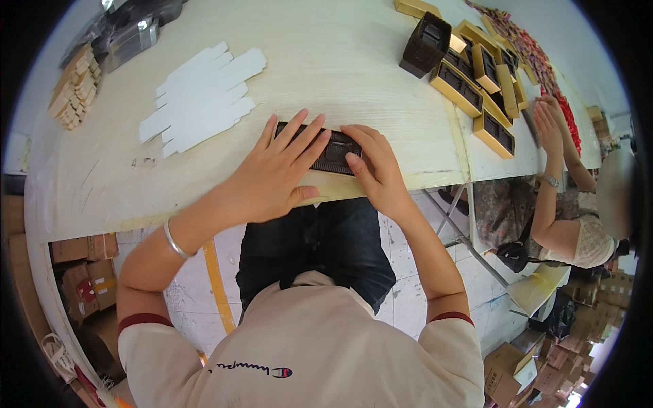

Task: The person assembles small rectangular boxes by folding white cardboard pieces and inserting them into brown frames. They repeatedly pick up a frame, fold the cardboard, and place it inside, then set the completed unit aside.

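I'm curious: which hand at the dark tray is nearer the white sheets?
Left. The left hand is over the dark tray, right of the white sheets; the right hand is farther right, at the tray's right end.

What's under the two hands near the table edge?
A dark ribbed tray. The left hand spreads over its left part, the right hand covers its right end. Its middle shows between them; the parts under the fingers and its underside are hidden.
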